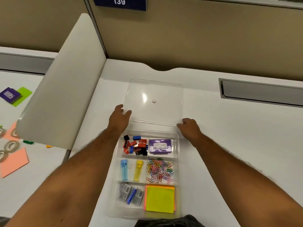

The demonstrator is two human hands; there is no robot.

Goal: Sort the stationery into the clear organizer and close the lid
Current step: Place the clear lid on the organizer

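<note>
Clear organizer (177, 145) lay open, six compartments filled. Its clear lid (154, 102) lay flat beyond, near corners touched by left grip (119, 119) and right grip (190, 128).

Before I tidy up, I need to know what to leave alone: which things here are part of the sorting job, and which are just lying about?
Part of the job:
clear organizer
lid
paper clips
sticky notes
purple box
left hand and right hand, at the lid's corners

Lying about, on the neighbouring desk:
tape rolls
pink paper
green paper

Organizer (177, 145) clear; sticky notes (159, 199) yellow; staple box (160, 146) purple.
</note>
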